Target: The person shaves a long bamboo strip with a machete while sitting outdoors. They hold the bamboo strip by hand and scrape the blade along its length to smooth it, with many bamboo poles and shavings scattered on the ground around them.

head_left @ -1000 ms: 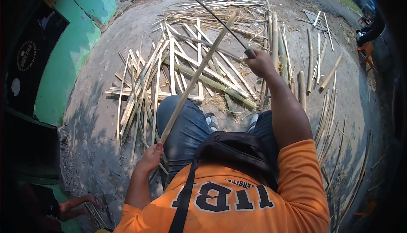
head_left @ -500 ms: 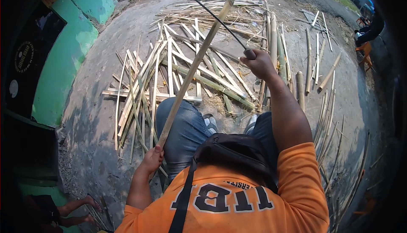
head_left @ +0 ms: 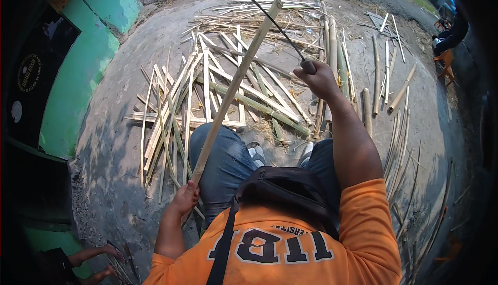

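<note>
My left hand [head_left: 185,198] is closed around the lower end of a long split bamboo piece [head_left: 228,98]. This piece slants up past my left knee, its far end pointing away and to the right. In my right hand [head_left: 320,80] is the dark handle of a machete [head_left: 270,19], its long thin blade seen nearly edge-on. The blade runs up and to the left, passing across the view close to the bamboo's far end. Whether the two touch there I cannot tell. Ahead of my knees lies a loose pile of pale split bamboo strips [head_left: 208,87].
Whole bamboo poles [head_left: 376,75] lie to the right, with thin strips [head_left: 399,150] nearer me. A green wall [head_left: 78,82] stands on the left. Another person's legs [head_left: 96,264] show at lower left. Someone sits on an orange chair [head_left: 445,67] at far right.
The machete's blade has tilted slightly upward, so its tip now reaches the top edge of the view. The bamboo piece and both hands have stayed nearly in place.
</note>
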### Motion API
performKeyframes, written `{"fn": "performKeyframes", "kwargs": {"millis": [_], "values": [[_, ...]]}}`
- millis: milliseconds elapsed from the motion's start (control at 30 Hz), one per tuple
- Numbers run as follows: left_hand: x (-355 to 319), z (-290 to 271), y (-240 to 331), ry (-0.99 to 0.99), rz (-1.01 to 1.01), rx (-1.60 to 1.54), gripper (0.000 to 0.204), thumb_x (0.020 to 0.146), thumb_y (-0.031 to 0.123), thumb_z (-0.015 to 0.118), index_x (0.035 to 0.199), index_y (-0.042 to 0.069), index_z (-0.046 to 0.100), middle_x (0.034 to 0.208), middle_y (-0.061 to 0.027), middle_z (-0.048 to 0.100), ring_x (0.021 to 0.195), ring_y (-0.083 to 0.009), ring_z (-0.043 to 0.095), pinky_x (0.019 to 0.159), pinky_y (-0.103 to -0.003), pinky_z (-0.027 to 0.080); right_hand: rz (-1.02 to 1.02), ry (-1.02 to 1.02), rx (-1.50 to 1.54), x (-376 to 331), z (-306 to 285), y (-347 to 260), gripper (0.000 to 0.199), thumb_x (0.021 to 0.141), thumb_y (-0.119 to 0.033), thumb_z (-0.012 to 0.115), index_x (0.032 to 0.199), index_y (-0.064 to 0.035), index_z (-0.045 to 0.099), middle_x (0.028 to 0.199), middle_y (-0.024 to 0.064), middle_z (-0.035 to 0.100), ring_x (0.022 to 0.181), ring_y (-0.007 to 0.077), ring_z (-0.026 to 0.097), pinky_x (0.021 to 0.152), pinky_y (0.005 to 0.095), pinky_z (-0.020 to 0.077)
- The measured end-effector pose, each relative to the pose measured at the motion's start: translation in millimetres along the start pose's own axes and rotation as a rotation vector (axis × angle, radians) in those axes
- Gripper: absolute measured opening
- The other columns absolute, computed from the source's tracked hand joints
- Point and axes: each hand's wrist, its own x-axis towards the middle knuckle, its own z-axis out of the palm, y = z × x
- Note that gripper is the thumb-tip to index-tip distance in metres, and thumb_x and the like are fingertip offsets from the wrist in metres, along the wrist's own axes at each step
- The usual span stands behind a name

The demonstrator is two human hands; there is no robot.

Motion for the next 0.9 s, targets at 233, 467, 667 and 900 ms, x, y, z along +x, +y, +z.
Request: {"fn": "performKeyframes", "kwargs": {"millis": [233,467,667,900], "values": [[3,-7,12,-0.072,-0.067,-0.065,0.073,0.091,0.084,0.039,0.082,0.013,0.046,0.064,0.0056,0.034,0.053,-0.0066,0.028,0.049,-0.024,0.023,0.048,0.015,0.062,1,-4,-3,0.035,0.087,-0.031,0.081,0.098,0.0005,0.072,0.078,0.0032,0.068,0.073,0.0116,0.059,0.068,0.032,0.0482],[3,-4,11,-0.079,-0.057,-0.065,0.073,0.091,0.085,0.038,0.082,0.013,0.045,0.064,0.0058,0.033,0.052,-0.0064,0.027,0.049,-0.024,0.022,0.021,0.027,-0.047,1,-9,0,0.032,0.088,-0.033,0.081,0.1,-0.0041,0.073,0.075,0.003,0.067,0.07,0.0109,0.057,0.067,0.0326,0.0485],[6,-5,0,-0.045,-0.052,-0.057,0.074,0.091,0.085,0.037,0.083,0.012,0.046,0.064,0.0058,0.033,0.053,-0.0066,0.028,0.049,-0.024,0.022,0.045,0.021,-0.083,-2,-7,-7,0.035,0.088,-0.036,0.082,0.1,-0.0037,0.073,0.077,0.0043,0.069,0.071,0.0116,0.059,0.068,0.0328,0.0494],[6,-3,2,-0.043,-0.027,-0.057,0.072,0.094,0.081,0.036,0.083,0.011,0.046,0.065,0.0057,0.033,0.054,-0.0066,0.029,0.05,-0.024,0.023,0.011,0.028,-0.056,-2,-6,-2,0.039,0.087,-0.038,0.083,0.1,-0.0031,0.074,0.08,0.0067,0.07,0.074,0.0136,0.06,0.07,0.0342,0.0504]]}}
